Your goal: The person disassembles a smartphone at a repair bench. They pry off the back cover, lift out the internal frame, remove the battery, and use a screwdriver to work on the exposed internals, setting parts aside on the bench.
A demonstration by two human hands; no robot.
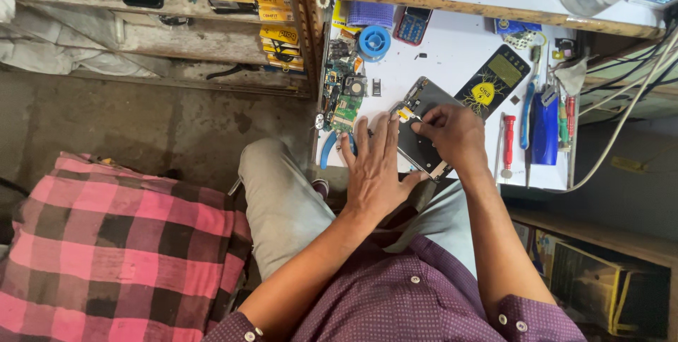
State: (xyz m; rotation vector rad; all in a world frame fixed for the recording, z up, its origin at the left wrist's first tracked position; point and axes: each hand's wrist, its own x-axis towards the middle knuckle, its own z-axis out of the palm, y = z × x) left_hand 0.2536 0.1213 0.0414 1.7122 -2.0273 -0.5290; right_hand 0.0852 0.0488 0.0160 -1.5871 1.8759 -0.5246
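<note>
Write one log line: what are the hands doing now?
left hand: flat on opened phone | right hand: pinching small part on it | red screwdriver: lying beside

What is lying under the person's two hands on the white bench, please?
An opened phone body lies under the left hand and right hand; its upper end shows, the rest is covered.

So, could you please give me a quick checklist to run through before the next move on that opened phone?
1. Left hand flat on the opened phone, steadying it: ok.
2. Right hand fingertips at the small yellow part: ok.
3. Whether that part is gripped or loose: cannot tell.
4. Red screwdriver lying near the right hand: ok.
5. Circuit board apart from the hands: ok.
6. White bench crowded with tools around the phone: not ok.
</note>
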